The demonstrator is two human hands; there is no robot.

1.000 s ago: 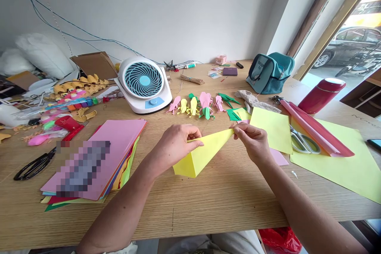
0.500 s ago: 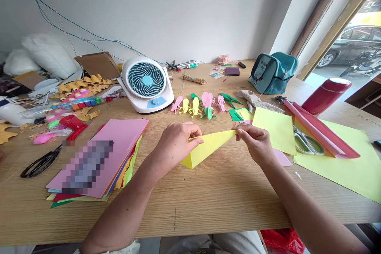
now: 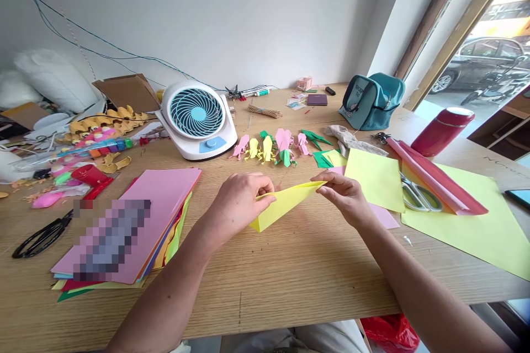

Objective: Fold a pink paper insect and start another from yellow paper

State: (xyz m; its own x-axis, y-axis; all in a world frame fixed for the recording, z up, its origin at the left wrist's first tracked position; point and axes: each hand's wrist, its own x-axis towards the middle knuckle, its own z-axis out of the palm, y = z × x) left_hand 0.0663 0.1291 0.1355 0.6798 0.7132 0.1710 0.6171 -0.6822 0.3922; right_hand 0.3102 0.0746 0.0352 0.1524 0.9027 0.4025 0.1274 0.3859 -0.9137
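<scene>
Between my hands, above the table, is a folded yellow sheet of paper (image 3: 285, 201), narrowing to a point on the right. My left hand (image 3: 240, 198) pinches its left part between thumb and fingers. At the pointed right end, the fingertips of my right hand (image 3: 342, 193) are closed on the paper. The left hand covers some of the sheet. Just beyond stand several folded paper figures (image 3: 284, 143) in pink, yellow and green. A square yellow sheet (image 3: 375, 176) lies right of my right hand.
At left are a stack of coloured paper (image 3: 165, 193) and black-handled scissors (image 3: 45, 234). A white fan (image 3: 196, 118) stands behind. To the right lie grey-handled scissors (image 3: 420, 196), a pink paper roll (image 3: 443, 176), a red flask (image 3: 443, 131) and a teal bag (image 3: 372, 102).
The camera view has shifted slightly. The yellow paper's upper edge now bows apart a little and its right tip has tilted. Both hands keep their hold.
</scene>
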